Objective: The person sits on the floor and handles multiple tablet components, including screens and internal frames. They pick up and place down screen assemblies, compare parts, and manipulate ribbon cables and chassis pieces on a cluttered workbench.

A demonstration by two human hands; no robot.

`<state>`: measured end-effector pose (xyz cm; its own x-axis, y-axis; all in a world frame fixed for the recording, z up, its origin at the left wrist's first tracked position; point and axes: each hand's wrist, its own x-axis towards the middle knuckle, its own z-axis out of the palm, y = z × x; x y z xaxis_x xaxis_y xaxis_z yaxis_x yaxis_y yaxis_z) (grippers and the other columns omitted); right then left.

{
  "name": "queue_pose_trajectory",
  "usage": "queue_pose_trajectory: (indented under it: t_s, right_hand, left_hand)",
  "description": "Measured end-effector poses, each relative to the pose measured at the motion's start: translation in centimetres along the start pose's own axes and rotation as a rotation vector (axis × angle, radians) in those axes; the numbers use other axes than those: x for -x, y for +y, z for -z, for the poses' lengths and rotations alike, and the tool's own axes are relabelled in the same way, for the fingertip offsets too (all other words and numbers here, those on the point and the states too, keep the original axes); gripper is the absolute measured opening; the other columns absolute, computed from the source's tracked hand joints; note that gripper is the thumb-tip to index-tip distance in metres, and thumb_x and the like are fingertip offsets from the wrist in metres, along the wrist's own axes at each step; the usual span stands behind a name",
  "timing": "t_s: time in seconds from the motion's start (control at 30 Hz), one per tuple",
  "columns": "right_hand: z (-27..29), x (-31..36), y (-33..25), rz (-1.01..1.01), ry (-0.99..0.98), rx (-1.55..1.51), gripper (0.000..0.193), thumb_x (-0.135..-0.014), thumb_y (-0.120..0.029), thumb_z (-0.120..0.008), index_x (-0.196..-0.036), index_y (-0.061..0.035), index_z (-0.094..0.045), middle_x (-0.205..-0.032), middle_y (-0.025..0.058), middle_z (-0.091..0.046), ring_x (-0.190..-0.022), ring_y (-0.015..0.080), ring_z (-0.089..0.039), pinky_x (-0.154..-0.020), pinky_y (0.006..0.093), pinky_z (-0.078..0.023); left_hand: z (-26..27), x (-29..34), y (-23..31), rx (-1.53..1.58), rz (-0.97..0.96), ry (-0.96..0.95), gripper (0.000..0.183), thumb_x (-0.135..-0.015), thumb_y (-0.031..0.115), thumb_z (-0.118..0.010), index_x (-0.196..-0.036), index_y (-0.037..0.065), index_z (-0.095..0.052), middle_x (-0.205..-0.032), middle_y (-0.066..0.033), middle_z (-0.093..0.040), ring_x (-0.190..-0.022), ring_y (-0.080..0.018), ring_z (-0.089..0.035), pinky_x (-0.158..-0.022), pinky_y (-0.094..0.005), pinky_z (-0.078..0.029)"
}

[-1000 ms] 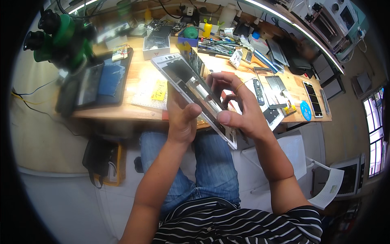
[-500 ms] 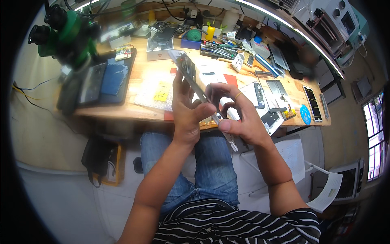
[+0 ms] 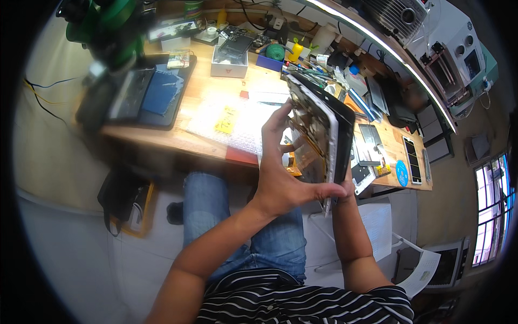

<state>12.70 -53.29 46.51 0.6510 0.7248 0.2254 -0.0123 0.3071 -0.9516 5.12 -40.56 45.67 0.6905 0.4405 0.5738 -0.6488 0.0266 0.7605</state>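
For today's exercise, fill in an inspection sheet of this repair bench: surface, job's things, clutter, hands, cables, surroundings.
Surface: wooden bench, crowded.
Job's things: opened tablet, held on edge above the lap, inner side toward the left hand.
Clutter: white box, bubble wrap, dark mat, phones, blue disc.
Hands: left hand flat against the tablet, thumb under its lower edge; right hand mostly hidden behind it.
Cables: wires hang off the bench's left end.
Surroundings: green microscope, window, bag on the floor.
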Motion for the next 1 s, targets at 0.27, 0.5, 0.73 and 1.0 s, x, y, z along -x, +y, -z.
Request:
queue_pose_trajectory:
  t_s: [0.27,0.5,0.73,1.0]
  right_hand:
    - [0.3,0.8,0.1,0.082,-0.014,-0.099,0.145,-0.046,-0.060,-0.097,-0.152,0.0081,-0.025,-0.150,0.0267,-0.040,-0.138,0.0382,-0.045,-0.112,0.0457,-0.042]
    - [0.5,0.7,-0.2,-0.011,-0.006,-0.021,0.143,-0.049,-0.066,-0.093,-0.153,0.0058,-0.028,-0.150,0.0230,-0.042,-0.136,0.0335,-0.047,-0.112,0.0463,-0.041]
    - [1.2,1.1,-0.8,-0.025,-0.076,0.280,0.127,-0.055,-0.058,-0.093,-0.155,-0.0037,-0.036,-0.151,0.0160,-0.041,-0.132,0.0279,-0.048,-0.106,0.0395,-0.042]
    - [1.8,0.7,-1.3,-0.084,-0.072,0.277,0.118,-0.062,-0.058,-0.090,-0.152,-0.0011,-0.040,-0.141,0.0155,-0.050,-0.123,0.0249,-0.055,-0.097,0.0360,-0.048]
  left_hand:
    - [-0.4,0.4,0.0,-0.107,-0.133,-0.028,0.138,-0.051,0.055,-0.097,-0.152,-0.001,-0.022,-0.157,-0.0249,-0.027,-0.140,-0.0349,-0.041,-0.103,-0.0463,-0.050]
    - [-0.4,0.2,0.0,-0.114,0.014,0.023,0.116,-0.062,0.043,-0.096,-0.146,-0.002,-0.031,-0.148,-0.0219,-0.039,-0.135,-0.0335,-0.046,-0.104,-0.0450,-0.049]
    - [1.3,0.0,-1.1,0.197,0.181,-0.032,0.131,-0.055,0.019,-0.099,-0.155,0.005,-0.016,-0.153,-0.0177,-0.034,-0.139,-0.0304,-0.042,-0.110,-0.0464,-0.045]
    - [1.6,-1.4,-0.2,0.173,0.297,-0.029,0.136,-0.052,0.049,-0.098,-0.154,0.000,-0.023,-0.151,-0.0178,-0.038,-0.134,-0.0329,-0.047,-0.105,-0.0457,-0.048]
